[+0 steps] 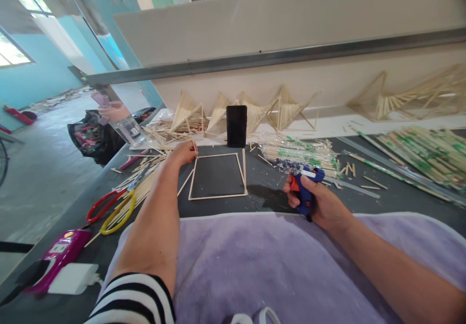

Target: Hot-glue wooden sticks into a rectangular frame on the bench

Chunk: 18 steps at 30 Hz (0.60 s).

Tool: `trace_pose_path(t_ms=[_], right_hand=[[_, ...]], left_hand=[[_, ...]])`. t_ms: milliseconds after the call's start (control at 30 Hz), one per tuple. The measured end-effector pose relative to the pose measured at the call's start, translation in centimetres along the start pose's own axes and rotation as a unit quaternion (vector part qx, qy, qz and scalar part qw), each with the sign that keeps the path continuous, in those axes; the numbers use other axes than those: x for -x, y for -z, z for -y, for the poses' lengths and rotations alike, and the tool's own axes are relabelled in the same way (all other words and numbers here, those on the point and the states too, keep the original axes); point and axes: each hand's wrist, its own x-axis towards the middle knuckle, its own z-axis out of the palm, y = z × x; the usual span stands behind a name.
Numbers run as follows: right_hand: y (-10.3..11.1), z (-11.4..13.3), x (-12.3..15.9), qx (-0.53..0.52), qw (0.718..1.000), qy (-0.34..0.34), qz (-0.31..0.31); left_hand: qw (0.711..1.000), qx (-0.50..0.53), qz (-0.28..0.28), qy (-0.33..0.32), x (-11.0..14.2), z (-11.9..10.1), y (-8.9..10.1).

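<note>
My left hand (pixel 186 152) is closed in a pinch around a thin wooden stick (pixel 190 130), which stands tilted at the far left corner of a square stick frame (pixel 218 196). The frame lies flat on the dark table, and another stick (pixel 244 171) runs along its right side. In my right hand (pixel 322 202) is a blue glue gun (pixel 306 195), held by its handle to the right of the frame, with fingers at its orange trigger. A clear glue stick (pixel 355 188) shows behind the gun.
Scissors (pixel 109 212) and loose sticks lie left of my forearm, near a purple power strip (pixel 63 253). A black phone (pixel 236 126) stands behind the frame. Twisted stick models (pixel 287 110) line the board. Bagged sticks (pixel 298 151) lie right, and a purple cloth (pixel 240 261) covers the front.
</note>
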Motion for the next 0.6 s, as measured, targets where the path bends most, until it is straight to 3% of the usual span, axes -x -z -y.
trace_pose_path(t_ms=[600], right_hand=[[0.15, -0.17, -0.13, -0.006, 1.0, 0.004, 0.014]], left_hand=[[1.0, 0.004, 0.007, 0.009, 0.09, -0.14, 0.12]])
